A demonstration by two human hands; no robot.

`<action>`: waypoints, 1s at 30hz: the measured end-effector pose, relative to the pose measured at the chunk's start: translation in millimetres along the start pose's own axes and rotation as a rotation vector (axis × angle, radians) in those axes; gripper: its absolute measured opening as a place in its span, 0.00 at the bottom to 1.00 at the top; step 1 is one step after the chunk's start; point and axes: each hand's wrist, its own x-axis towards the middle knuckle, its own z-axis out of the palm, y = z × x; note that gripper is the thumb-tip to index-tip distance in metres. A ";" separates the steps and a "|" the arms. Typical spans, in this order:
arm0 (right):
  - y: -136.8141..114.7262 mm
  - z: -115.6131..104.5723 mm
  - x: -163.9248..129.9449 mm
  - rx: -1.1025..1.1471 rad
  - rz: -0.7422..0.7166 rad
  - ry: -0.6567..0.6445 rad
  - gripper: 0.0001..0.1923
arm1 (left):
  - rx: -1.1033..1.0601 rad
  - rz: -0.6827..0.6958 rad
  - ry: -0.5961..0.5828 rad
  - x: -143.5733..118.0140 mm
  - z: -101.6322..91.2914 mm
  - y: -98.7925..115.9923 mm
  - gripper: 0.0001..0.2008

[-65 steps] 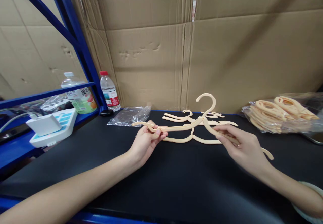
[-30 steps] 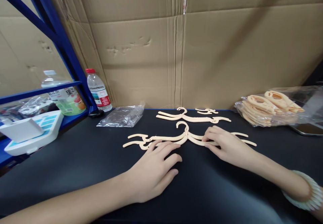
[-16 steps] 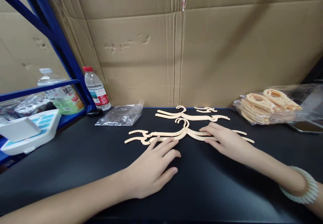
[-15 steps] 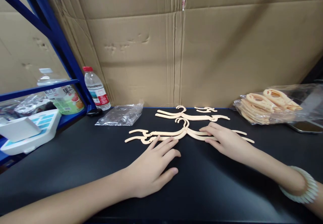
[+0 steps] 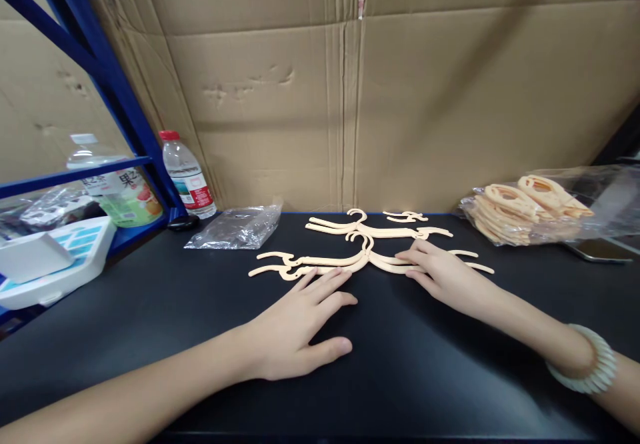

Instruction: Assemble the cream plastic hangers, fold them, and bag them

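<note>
Two cream plastic folding clothes hangers (image 5: 330, 261) lie on the black table, one close behind the other, hooks pointing away from me. My left hand (image 5: 303, 324) rests with spread fingers, its fingertips touching the nearer hanger's left arm. Across the right arms of the pair, my right hand (image 5: 440, 271) has its thumb on the near side and fingers on the far side, covering part of them. Behind them lies another group of cream hanger parts (image 5: 385, 233) with a hook and a notched right end. Small loose cream pieces (image 5: 406, 217) sit farther back.
A clear plastic bag (image 5: 237, 227) lies at the back left near a red-capped water bottle (image 5: 187, 177). A bag of cream hanger pieces (image 5: 515, 214) sits at the right, by a phone-like flat object (image 5: 600, 251). Cardboard (image 5: 270, 117) stands behind; a blue rack (image 5: 113, 91) is at left.
The two nearer hangers have shifted slightly away from me, their right ends also a little leftward, with my right hand on them. My left hand stays spread at the near hanger.
</note>
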 end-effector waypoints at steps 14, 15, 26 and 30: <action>-7.7 -9.5 2.7 0.056 -0.040 0.049 0.12 | -0.086 0.092 0.048 1.5 -0.8 2.6 0.17; -7.5 -9.8 3.0 0.055 -0.043 0.053 0.12 | -0.083 0.091 0.040 1.6 -0.7 2.5 0.16; 53.0 -31.8 42.1 -0.060 0.235 0.084 0.13 | -0.089 0.102 0.058 2.4 -1.4 2.8 0.16; 90.1 -41.4 66.7 -0.094 0.381 0.066 0.13 | -0.089 0.106 0.057 1.9 -0.8 2.1 0.15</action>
